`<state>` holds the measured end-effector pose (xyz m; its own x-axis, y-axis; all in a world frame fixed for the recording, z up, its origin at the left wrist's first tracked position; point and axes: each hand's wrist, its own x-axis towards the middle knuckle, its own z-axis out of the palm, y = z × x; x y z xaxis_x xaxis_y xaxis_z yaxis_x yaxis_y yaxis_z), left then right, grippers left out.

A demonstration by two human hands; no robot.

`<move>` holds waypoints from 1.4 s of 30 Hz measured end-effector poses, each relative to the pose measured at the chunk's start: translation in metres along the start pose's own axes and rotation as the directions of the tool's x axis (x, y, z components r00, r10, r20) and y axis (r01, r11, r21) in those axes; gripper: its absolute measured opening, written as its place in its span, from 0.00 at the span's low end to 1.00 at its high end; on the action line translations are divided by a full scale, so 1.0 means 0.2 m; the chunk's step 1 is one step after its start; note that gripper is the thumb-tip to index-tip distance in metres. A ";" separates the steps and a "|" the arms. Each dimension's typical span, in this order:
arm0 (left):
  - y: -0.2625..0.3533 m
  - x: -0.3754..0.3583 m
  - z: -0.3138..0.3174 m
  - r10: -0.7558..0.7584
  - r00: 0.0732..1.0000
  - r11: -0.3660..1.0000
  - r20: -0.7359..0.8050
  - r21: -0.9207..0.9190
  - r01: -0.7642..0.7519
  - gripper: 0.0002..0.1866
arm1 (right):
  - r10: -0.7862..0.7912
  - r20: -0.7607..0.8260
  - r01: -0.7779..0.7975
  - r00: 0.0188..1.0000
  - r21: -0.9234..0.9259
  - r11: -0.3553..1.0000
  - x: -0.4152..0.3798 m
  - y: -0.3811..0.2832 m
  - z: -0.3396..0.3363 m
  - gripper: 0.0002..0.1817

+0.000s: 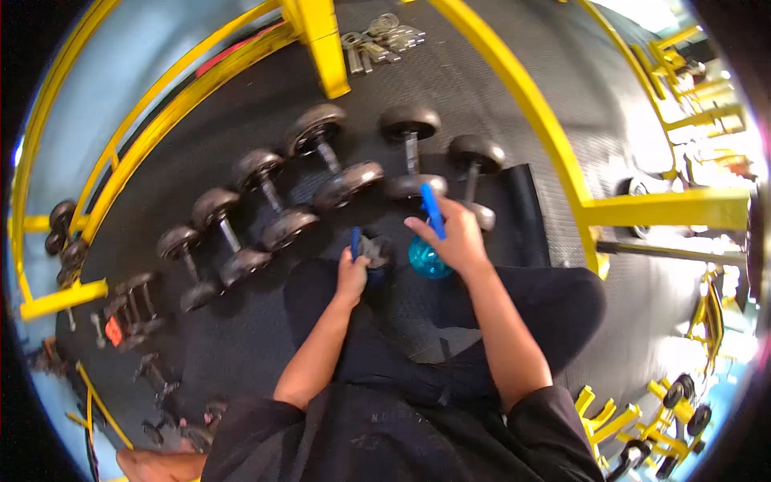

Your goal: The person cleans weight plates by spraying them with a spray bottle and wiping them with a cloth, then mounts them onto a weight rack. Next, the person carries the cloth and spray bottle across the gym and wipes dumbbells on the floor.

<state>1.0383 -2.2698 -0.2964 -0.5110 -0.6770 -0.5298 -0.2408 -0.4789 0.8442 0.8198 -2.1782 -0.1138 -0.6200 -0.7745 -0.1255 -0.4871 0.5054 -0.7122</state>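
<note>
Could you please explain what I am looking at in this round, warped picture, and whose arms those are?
The picture comes from a camera worn on a person's head, looking down, so the arms are the wearer's own. The person crouches on a dark rubber floor in a gym with yellow frames. A row of dumbbells lies in front. The right hand holds a blue spray bottle. The left hand grips a grey cloth. A bunch of keys lies farther off.

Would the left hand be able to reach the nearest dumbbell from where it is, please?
Probably yes: the left hand already grips a cloth, but open mat lies between it and the nearest dumbbell.
</note>
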 end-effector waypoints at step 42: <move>1.13 -0.38 0.24 0.305 0.810 0.237 0.501 0.784 -0.574 0.17 | 0.009 0.523 0.104 0.852 -0.185 0.977 -0.04 -0.14 -0.38 0.35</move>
<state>0.9825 -2.2996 -0.0613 -0.9007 -0.4142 -0.1311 -0.4105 0.7128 0.5686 0.7910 -2.1578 -0.0406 -0.2106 -0.8547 -0.4744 -0.6542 0.4839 -0.5813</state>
